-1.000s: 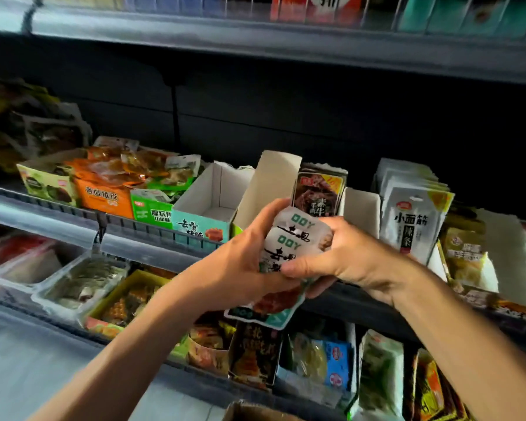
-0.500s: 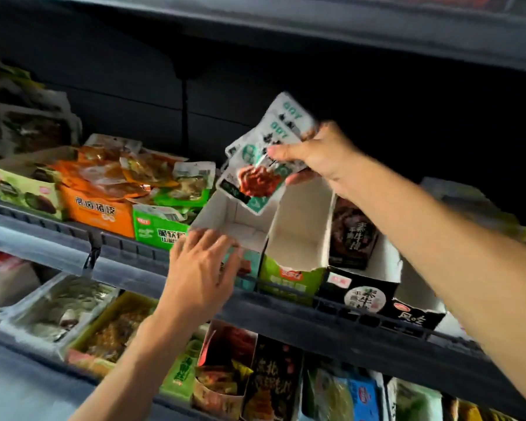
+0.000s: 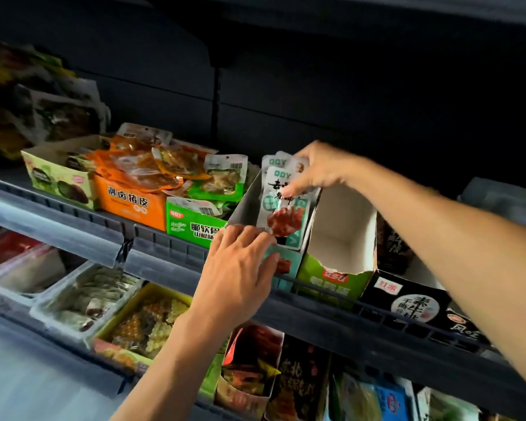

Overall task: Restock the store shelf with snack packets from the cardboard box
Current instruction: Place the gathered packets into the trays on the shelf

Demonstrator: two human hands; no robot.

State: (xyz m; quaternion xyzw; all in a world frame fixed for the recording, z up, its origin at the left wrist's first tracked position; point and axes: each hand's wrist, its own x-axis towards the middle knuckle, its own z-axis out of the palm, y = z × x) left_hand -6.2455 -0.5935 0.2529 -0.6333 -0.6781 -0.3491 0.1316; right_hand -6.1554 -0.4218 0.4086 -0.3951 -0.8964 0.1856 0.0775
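Left hand (image 3: 240,268) flat and loose on the front lip of the teal display box (image 3: 287,265), gripping nothing. Right hand (image 3: 319,168) pinching two, maybe three, white-teal snack packets (image 3: 281,208) by their tops, lower halves sunk in that box, exact count blurry. Next: green display box (image 3: 340,238), wide open, cardboard box out of sight.

Snack packets (image 3: 281,205) upright in teal display box (image 3: 286,265) (right hand (image 3: 319,168) on top).
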